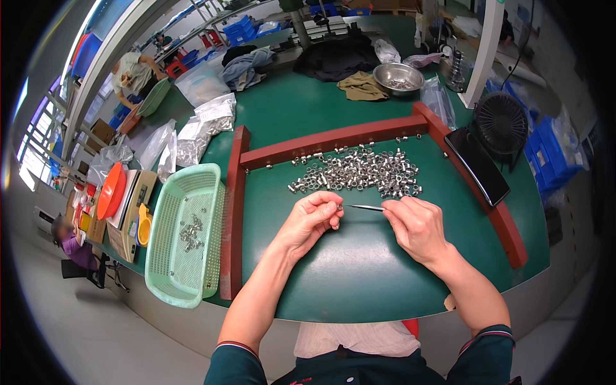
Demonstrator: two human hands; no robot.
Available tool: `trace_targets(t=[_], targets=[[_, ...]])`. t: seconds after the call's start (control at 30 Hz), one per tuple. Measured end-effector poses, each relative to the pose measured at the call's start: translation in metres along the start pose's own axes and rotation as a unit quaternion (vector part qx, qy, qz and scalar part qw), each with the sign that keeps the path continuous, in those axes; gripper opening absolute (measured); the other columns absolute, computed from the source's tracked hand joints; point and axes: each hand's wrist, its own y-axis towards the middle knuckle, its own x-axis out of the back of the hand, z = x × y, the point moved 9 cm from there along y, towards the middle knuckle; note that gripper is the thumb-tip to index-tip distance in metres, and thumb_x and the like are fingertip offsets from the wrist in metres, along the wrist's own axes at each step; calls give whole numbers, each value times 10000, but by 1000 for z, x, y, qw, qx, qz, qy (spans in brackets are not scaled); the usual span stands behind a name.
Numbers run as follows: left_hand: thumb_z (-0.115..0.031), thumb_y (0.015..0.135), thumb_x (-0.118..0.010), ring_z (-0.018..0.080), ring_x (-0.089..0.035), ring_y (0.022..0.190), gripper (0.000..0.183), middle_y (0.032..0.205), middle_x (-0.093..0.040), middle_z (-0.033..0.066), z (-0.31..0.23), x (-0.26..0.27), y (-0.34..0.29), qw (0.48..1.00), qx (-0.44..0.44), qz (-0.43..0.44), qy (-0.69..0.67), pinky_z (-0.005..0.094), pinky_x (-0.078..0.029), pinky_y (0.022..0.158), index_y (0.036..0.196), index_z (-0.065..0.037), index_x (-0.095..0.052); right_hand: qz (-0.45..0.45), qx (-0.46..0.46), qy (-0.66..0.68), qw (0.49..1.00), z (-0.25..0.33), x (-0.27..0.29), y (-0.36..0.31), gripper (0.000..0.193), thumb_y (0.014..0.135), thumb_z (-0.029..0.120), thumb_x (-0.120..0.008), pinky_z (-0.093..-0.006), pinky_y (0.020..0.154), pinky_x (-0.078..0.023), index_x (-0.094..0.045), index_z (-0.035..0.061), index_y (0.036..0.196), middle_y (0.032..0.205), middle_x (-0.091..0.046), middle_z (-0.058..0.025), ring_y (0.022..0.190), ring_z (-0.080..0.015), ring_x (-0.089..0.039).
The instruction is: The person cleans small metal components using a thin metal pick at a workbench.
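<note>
- Pile (350,172): small, shiny, hollow metal cylinders, loosely heaped.
- Left hand (305,224), on the pile's near side: thumb and fingertips pinch a tiny metal part (340,206).
- Right hand (418,228), near side of the pile, farther right: thumb and fingers press together around a slim, pointed metal tool (367,207); its tip is at the part, contact unclear.
- Frame (234,224): smooth red-brown bars left of, beyond and right of the pile.
- Basket (176,273), left of the pile: pale-green perforated plastic, metal pieces inside.
- Bowl (414,72), beyond the pile: round, shiny metal.
- Tabletop (340,282), under the pile: smooth, dark green, glossy.
- Floor (115,327), far left of the pile: plain grey.
</note>
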Motion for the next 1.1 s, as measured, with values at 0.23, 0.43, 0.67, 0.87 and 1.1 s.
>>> trace_targets(t=[0.23, 0.43, 0.67, 0.87, 1.1], targets=[[-110, 797, -600, 95, -525, 631, 136, 756, -576, 56, 4, 0, 0, 999, 16, -10, 28, 221, -455, 613, 896, -18, -581, -2, 31, -23, 999, 5, 2, 1, 108, 684, 78, -649, -318, 474, -406, -575, 51, 758, 574, -477, -52, 516, -207, -512], [-92, 785, -610, 105, -541, 619, 113, 734, -585, 64, 2, 3, 0, 998, 6, -17, 58, 224, -459, 610, 861, -8, -598, 6, 42, -33, 999, 7, -2, -1, 119, 685, 82, -648, -314, 461, -405, -578, 54, 778, 557, -451, -48, 510, -200, -511], [-85, 780, -615, 109, -551, 623, 111, 719, -586, 70, -3, 8, -1, 995, -35, -37, 85, 232, -464, 617, 852, 0, -603, 28, -22, 37, 999, 0, -13, -7, 92, 725, 95, -628, -357, 442, -408, -578, 56, 792, 557, -486, -79, 496, -259, -525], [-82, 787, -608, 105, -549, 629, 109, 737, -585, 66, -5, 6, -1, 991, -68, -50, 101, 228, -457, 627, 849, 7, -600, 44, -96, 141, 984, -10, -23, -14, 101, 764, 117, -594, -354, 465, -418, -602, 25, 804, 577, -533, -147, 492, -321, -509], [-73, 792, -602, 97, -540, 636, 102, 759, -581, 62, -13, 4, -4, 984, -117, -70, 113, 221, -449, 623, 847, 13, -598, 230, -326, 356, 845, -26, -62, -34, 179, 836, 136, -511, -265, 438, -380, -603, -17, 813, 488, -485, -59, 424, -132, -480]])
